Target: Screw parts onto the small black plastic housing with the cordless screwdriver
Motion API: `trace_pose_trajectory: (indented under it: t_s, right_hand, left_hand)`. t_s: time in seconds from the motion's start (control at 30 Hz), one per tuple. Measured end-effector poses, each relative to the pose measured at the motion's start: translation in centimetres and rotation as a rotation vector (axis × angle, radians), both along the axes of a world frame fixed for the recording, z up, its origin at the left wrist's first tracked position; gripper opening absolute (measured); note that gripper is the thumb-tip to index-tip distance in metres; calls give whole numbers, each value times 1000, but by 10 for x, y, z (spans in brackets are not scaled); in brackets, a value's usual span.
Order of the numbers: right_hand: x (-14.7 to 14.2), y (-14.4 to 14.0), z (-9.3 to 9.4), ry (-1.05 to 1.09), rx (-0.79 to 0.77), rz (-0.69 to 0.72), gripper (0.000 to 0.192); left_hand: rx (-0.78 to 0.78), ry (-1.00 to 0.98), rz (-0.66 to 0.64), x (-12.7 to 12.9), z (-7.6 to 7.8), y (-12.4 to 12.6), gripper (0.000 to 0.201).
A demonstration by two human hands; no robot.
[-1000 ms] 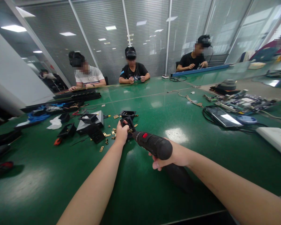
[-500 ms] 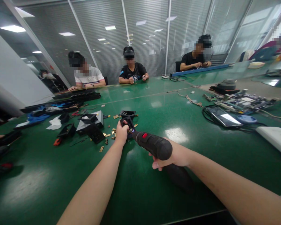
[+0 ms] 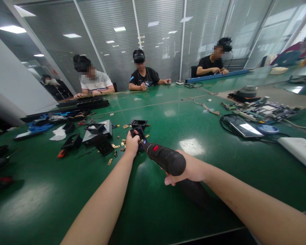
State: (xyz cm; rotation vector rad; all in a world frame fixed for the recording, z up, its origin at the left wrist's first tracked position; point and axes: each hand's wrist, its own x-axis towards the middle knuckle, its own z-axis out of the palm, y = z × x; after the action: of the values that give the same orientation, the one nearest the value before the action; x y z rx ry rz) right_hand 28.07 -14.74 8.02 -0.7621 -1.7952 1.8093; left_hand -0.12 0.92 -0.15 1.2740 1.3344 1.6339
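The black boxy plastic housing (image 3: 142,132) is in the grip of the left hand (image 3: 132,142), over the green worktop (image 3: 153,207); the right hand (image 3: 190,166) clasps a black pistol-shaped power driver (image 3: 164,158), nose toward it. Firm bracing and straight alignment should help.

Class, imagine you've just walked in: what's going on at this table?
The camera wearer's left hand holds a small black box-like part over the glossy green table. Their right hand grips a black power driver marked with red, its tip right at that part. Small brass-coloured pieces lie scattered nearby. Three people sit along the far side.
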Motion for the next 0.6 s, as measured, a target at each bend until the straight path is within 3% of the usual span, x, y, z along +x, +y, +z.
trace_pose_trajectory:
  t_s: [0.37,0.6]
  right_hand:
    - [0,1,-2,39,-47,2,45]
    - [0,3,-2,79,-196,49,49]
  left_hand:
    - [-15,-37,29,0,-1,1,32]
    - [-16,-54,23,-1,-3,3,28]
